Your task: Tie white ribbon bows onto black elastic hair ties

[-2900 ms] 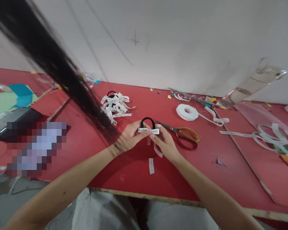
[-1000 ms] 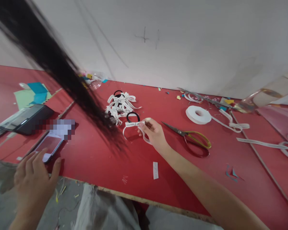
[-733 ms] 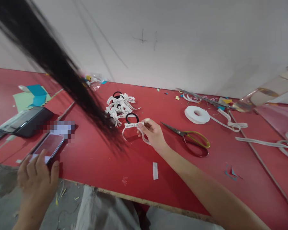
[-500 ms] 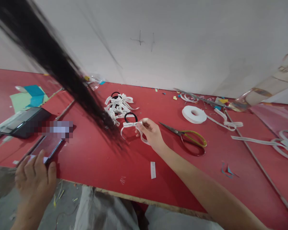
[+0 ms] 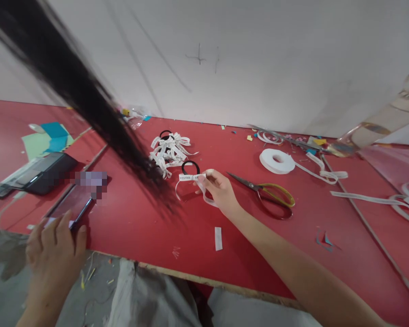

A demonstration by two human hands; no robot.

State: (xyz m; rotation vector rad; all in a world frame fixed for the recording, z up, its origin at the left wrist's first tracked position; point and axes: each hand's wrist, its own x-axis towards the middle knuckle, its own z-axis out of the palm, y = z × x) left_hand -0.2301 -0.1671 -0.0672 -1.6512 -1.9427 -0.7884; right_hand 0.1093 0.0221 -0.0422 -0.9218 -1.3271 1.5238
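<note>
Nearest the camera, the left hand (image 5: 56,247) rests at the near edge of the red table (image 5: 139,227), its fingers loosely spread with the tips on the lower end of a phone (image 5: 71,206); whether they press the screen or merely lie on it is hard to tell, as part of the phone is blurred out. Nearly three seconds ago this hand was up at the middle of the table, helping to hold the ribbon against the hair tie; since then it has left that work and settled on the phone, where it has stayed for the last second. A small cut slip of ribbon (image 5: 218,238) lies loose between the table edge and the right hand (image 5: 220,190). That hand alone now keeps the work in its grasp: thumb and fingertips are pinched on a printed white ribbon (image 5: 191,178) that is looped on a black hair tie (image 5: 190,167), with the free tails curling down to the table. So the tying seems paused, held one-handed. Just to the right lie scissors (image 5: 267,193), untouched. Further back sits a pile of finished ribbon ties (image 5: 168,150), and to the right a white ribbon roll (image 5: 276,161) with its end trailing away.
</note>
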